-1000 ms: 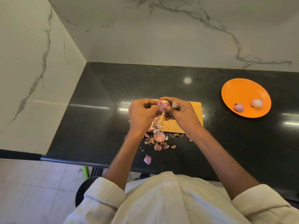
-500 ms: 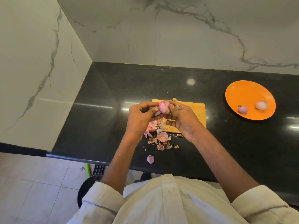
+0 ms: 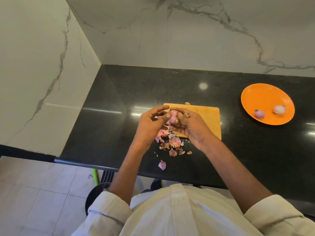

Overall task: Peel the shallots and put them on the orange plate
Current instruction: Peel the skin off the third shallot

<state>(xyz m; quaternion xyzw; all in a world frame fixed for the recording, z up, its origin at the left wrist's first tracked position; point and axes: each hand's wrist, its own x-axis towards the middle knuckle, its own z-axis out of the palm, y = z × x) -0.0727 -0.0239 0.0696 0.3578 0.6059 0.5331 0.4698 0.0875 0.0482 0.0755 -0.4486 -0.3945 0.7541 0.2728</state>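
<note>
At frame centre the right hand [image 3: 192, 128] pinches the shallot [image 3: 173, 118] between thumb and curled fingers. Half a second ago the left thumb pressed the bulb; now the left hand [image 3: 150, 126] has loosened, fingers half-curled beside it, possibly pinching a strip of skin, though I cannot tell. The peel seems to be coming away, so this bulb looks nearly ready. Both forearms angle up from the lower frame over the cutting board [image 3: 204, 116] and peelings [image 3: 171, 142]. Two peeled shallots [image 3: 259, 114] already lie on the orange plate [image 3: 262, 97] at right.
</note>
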